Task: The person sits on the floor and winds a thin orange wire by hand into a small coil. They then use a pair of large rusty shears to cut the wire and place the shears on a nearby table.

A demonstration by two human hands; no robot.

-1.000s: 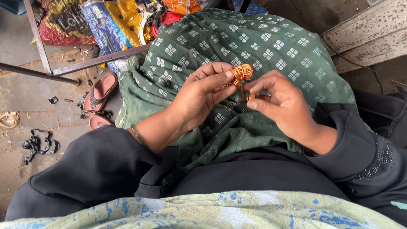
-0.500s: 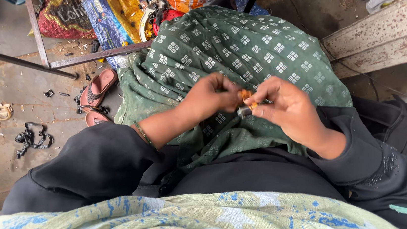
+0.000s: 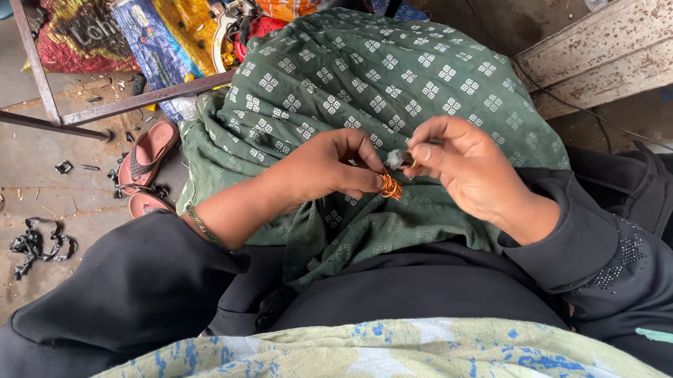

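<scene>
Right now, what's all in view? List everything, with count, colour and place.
wire coil: one, copper, between both hands' fingertips
grey piece: one, at the right fingers, too small to identify
cloth: one, green with white pattern, over the lap
sandals: two, pink, on the floor at left
metal frame: one, rusty, upper left
sacks: several, multicoloured, top
black scraps: one cluster, floor at far left
plank: one, weathered white, right
bangle: one, left wrist
left hand: pinching the coil
right hand: holding the grey piece

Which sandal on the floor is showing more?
The upper sandal, farther from the person. Its pink sole and straps show almost fully, while the lower sandal is partly hidden by the black sleeve.
</scene>
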